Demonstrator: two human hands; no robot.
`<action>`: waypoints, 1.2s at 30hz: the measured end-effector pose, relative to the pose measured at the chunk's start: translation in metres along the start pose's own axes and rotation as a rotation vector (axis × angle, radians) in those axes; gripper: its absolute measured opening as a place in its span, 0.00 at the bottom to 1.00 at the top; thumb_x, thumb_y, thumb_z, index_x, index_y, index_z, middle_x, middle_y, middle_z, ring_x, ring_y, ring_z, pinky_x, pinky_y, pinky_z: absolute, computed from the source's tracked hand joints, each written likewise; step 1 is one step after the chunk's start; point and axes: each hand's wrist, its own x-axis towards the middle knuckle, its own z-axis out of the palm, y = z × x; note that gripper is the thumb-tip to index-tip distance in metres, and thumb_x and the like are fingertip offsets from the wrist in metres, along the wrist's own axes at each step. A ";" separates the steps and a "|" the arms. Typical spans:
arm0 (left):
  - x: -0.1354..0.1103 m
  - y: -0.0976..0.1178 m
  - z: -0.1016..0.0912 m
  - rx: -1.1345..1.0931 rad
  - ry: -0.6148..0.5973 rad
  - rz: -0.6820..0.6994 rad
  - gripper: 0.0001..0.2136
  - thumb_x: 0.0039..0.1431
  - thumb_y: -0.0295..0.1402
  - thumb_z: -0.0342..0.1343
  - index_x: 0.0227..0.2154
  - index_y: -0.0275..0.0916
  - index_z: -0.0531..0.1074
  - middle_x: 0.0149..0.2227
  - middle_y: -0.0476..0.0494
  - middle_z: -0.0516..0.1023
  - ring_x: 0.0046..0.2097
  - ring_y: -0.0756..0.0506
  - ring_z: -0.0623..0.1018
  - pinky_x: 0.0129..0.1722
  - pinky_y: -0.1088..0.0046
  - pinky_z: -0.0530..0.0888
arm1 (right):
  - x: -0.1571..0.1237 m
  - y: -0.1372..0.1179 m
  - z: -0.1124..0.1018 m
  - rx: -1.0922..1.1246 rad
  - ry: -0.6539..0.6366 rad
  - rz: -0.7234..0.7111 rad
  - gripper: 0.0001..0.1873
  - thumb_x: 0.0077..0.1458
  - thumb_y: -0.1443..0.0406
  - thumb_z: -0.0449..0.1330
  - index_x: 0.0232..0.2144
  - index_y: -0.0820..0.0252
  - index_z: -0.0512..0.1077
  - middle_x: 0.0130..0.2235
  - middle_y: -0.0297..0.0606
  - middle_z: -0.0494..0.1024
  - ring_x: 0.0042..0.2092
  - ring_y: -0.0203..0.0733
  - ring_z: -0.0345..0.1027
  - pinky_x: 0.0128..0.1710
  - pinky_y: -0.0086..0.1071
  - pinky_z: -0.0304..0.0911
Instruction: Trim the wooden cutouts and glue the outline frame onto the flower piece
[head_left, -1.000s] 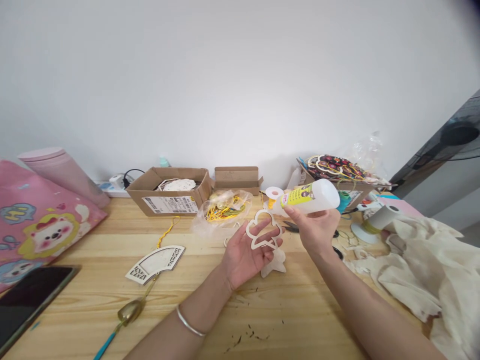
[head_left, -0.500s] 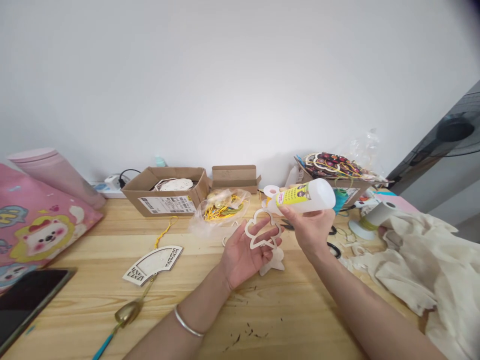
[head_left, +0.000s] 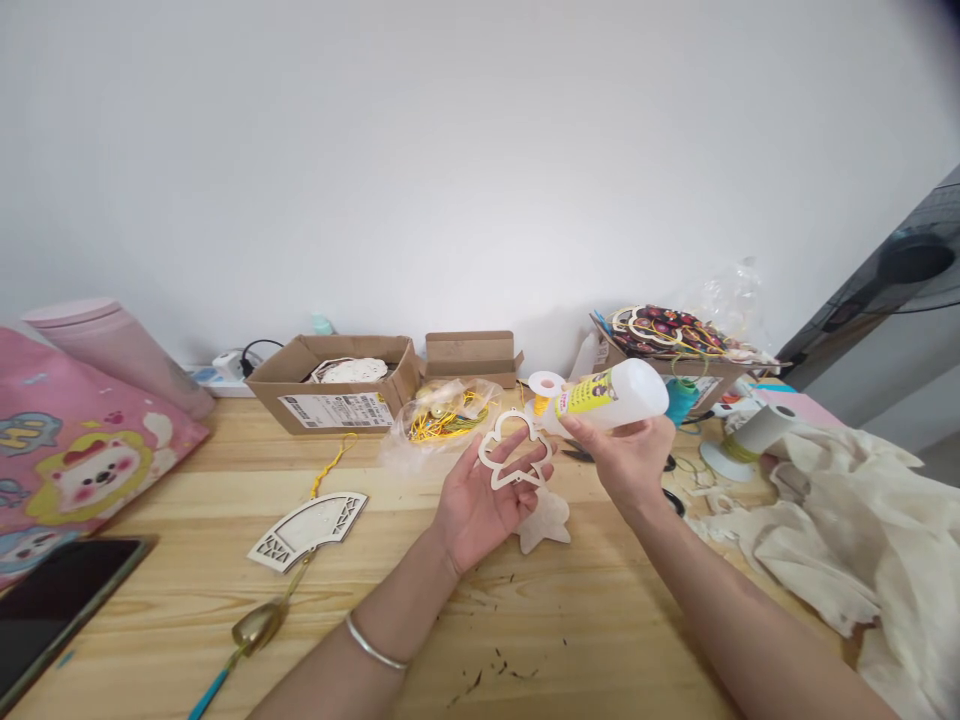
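Note:
My left hand (head_left: 480, 505), palm up, holds a pale cut-out wooden frame (head_left: 487, 455) with a scalloped outline; fingers show through its opening. In my right hand (head_left: 634, 460) is a white glue bottle (head_left: 637, 392) with a yellow label, tilted so its nozzle end points left and down toward the frame. The tip is hard to make out against the things behind it. Below the left fingers, a pale flower-shaped piece (head_left: 545, 522) lies on the wooden table (head_left: 600, 620).
To the left lie a fan-shaped ornament (head_left: 311, 530) with a gold bell (head_left: 259, 625) and a phone (head_left: 67, 600). Behind stand a cardboard box (head_left: 337, 405), a bag of yellow cords (head_left: 442, 420) and a filled box (head_left: 705, 380). Cream cloth (head_left: 825, 530) covers the right side.
My left hand has shifted slightly left with the frame, which has turned a little. More of the flower-shaped piece shows below it. The bottle stays almost in place.

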 end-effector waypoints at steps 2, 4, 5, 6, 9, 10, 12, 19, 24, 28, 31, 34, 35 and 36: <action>0.000 -0.001 0.000 0.017 0.008 -0.022 0.22 0.53 0.43 0.49 0.48 0.35 0.62 0.44 0.35 0.69 0.43 0.41 0.71 0.31 0.75 0.67 | 0.001 -0.002 0.002 0.019 0.005 0.014 0.18 0.33 0.66 0.67 0.32 0.61 0.72 0.25 0.36 0.78 0.28 0.43 0.72 0.30 0.36 0.69; 0.001 -0.002 0.001 0.031 0.003 -0.042 0.22 0.53 0.44 0.49 0.48 0.35 0.63 0.43 0.35 0.70 0.42 0.42 0.72 0.31 0.75 0.67 | 0.001 -0.003 0.003 0.040 0.012 0.027 0.19 0.33 0.65 0.67 0.32 0.62 0.72 0.25 0.36 0.78 0.28 0.43 0.72 0.29 0.36 0.69; 0.001 -0.003 0.001 0.035 -0.004 -0.048 0.22 0.53 0.44 0.49 0.47 0.35 0.63 0.43 0.35 0.70 0.42 0.42 0.72 0.31 0.75 0.67 | 0.002 -0.004 0.004 0.046 0.015 0.029 0.19 0.33 0.65 0.67 0.32 0.62 0.72 0.25 0.37 0.77 0.28 0.43 0.72 0.29 0.36 0.69; 0.000 -0.003 0.001 0.037 -0.010 -0.048 0.22 0.53 0.44 0.49 0.47 0.35 0.63 0.43 0.35 0.70 0.41 0.42 0.72 0.31 0.75 0.67 | 0.002 -0.004 0.003 0.048 0.017 0.028 0.19 0.32 0.65 0.67 0.32 0.62 0.72 0.24 0.37 0.77 0.28 0.43 0.72 0.29 0.36 0.69; 0.000 -0.002 0.000 0.030 -0.015 -0.035 0.22 0.52 0.44 0.50 0.46 0.36 0.64 0.43 0.35 0.70 0.42 0.41 0.72 0.31 0.75 0.67 | 0.001 -0.004 0.002 0.038 0.026 0.027 0.18 0.32 0.65 0.68 0.31 0.62 0.72 0.24 0.36 0.77 0.27 0.43 0.72 0.29 0.37 0.69; -0.001 -0.002 0.000 0.027 -0.009 -0.032 0.22 0.52 0.44 0.50 0.46 0.36 0.64 0.43 0.35 0.69 0.42 0.41 0.72 0.31 0.75 0.67 | 0.001 -0.004 0.001 0.040 0.037 0.027 0.18 0.32 0.65 0.68 0.31 0.62 0.72 0.25 0.36 0.77 0.28 0.43 0.72 0.30 0.36 0.69; -0.001 -0.001 0.000 0.024 0.001 -0.028 0.22 0.52 0.44 0.50 0.46 0.36 0.64 0.44 0.34 0.69 0.42 0.42 0.71 0.31 0.75 0.67 | 0.001 -0.006 0.001 0.063 0.065 0.021 0.19 0.32 0.65 0.68 0.31 0.61 0.72 0.26 0.36 0.78 0.29 0.43 0.72 0.30 0.36 0.70; 0.000 -0.001 0.002 0.023 0.012 -0.037 0.22 0.52 0.43 0.51 0.46 0.36 0.63 0.42 0.35 0.69 0.42 0.42 0.72 0.31 0.75 0.67 | -0.001 -0.007 0.003 0.097 0.027 0.041 0.22 0.32 0.64 0.68 0.34 0.61 0.71 0.29 0.38 0.78 0.30 0.44 0.72 0.29 0.36 0.70; -0.001 0.001 0.001 0.026 0.008 -0.012 0.22 0.52 0.44 0.49 0.47 0.36 0.63 0.43 0.36 0.69 0.42 0.42 0.71 0.31 0.75 0.67 | -0.001 -0.003 0.000 0.071 -0.016 0.025 0.21 0.33 0.65 0.68 0.34 0.61 0.71 0.28 0.37 0.78 0.29 0.43 0.72 0.30 0.36 0.70; -0.001 0.001 0.001 0.024 -0.005 -0.011 0.21 0.53 0.45 0.48 0.46 0.36 0.63 0.43 0.37 0.69 0.42 0.43 0.71 0.31 0.75 0.67 | -0.001 -0.005 0.001 0.067 -0.016 0.030 0.21 0.33 0.64 0.67 0.34 0.61 0.71 0.27 0.37 0.78 0.28 0.43 0.72 0.29 0.36 0.70; -0.001 0.000 0.002 0.025 -0.008 -0.018 0.20 0.53 0.44 0.48 0.45 0.36 0.64 0.41 0.37 0.70 0.42 0.43 0.71 0.31 0.75 0.67 | -0.001 -0.006 0.002 0.081 -0.011 0.050 0.21 0.32 0.64 0.68 0.33 0.61 0.71 0.27 0.37 0.78 0.28 0.43 0.72 0.29 0.37 0.70; -0.001 0.001 0.002 0.036 0.012 -0.009 0.21 0.53 0.45 0.48 0.46 0.36 0.63 0.41 0.37 0.70 0.42 0.43 0.71 0.31 0.74 0.67 | -0.001 -0.003 0.001 0.059 -0.032 0.039 0.20 0.32 0.63 0.68 0.33 0.61 0.71 0.27 0.37 0.77 0.28 0.43 0.71 0.30 0.37 0.70; -0.001 0.002 0.002 0.039 0.018 -0.003 0.22 0.54 0.45 0.48 0.46 0.36 0.63 0.42 0.36 0.70 0.42 0.43 0.71 0.31 0.74 0.67 | -0.001 -0.002 0.000 0.052 -0.042 0.030 0.20 0.33 0.63 0.68 0.32 0.61 0.71 0.26 0.36 0.77 0.28 0.43 0.71 0.30 0.37 0.70; -0.001 0.002 0.002 0.040 0.021 0.003 0.22 0.54 0.45 0.47 0.47 0.36 0.63 0.42 0.36 0.70 0.42 0.43 0.71 0.31 0.74 0.67 | -0.001 -0.001 0.000 0.049 -0.051 0.021 0.20 0.33 0.63 0.67 0.33 0.60 0.70 0.27 0.36 0.77 0.28 0.42 0.71 0.30 0.37 0.70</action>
